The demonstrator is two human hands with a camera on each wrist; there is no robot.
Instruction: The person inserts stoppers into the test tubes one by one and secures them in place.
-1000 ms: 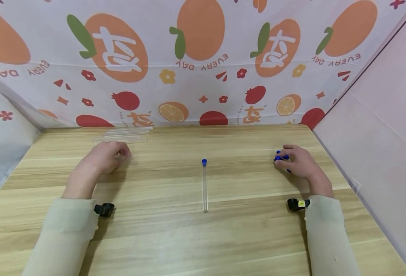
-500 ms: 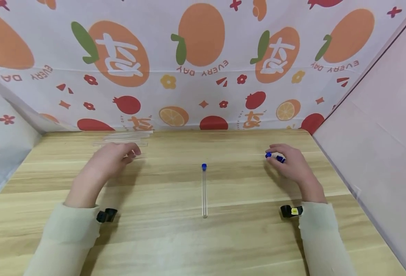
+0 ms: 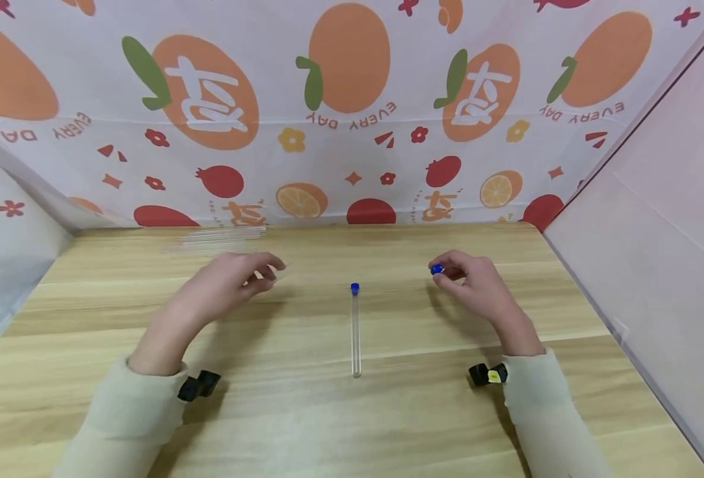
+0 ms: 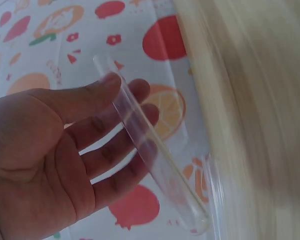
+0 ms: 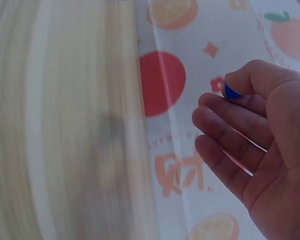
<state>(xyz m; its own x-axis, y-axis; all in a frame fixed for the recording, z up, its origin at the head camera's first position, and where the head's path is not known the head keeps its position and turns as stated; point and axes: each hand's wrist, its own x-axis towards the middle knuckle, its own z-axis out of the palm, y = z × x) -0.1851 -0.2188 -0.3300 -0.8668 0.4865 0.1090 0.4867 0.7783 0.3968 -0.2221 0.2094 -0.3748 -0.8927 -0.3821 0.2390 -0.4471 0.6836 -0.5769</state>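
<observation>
My left hand (image 3: 229,285) pinches a clear test tube (image 4: 162,160) between thumb and fingers, raised over the left part of the table. Its far end points away from the palm in the left wrist view, and the end near the thumb carries no cap. Between thumb and index finger of my right hand (image 3: 471,285) sits a small blue cap (image 3: 437,269); the other fingers are loosely bent. A test tube with a blue cap (image 3: 355,332) lies on the table between the two hands, its cap toward the back.
Several loose clear tubes (image 3: 226,236) lie at the back left of the wooden table (image 3: 328,425). A fruit-print cloth (image 3: 340,153) hangs along the back edge, and pale sheets (image 3: 657,199) close off the sides.
Both hands have moved inward toward the capped tube, the left rightward from the loose tubes, the right leftward with the blue cap. Other blue caps at the right have gone from sight.
</observation>
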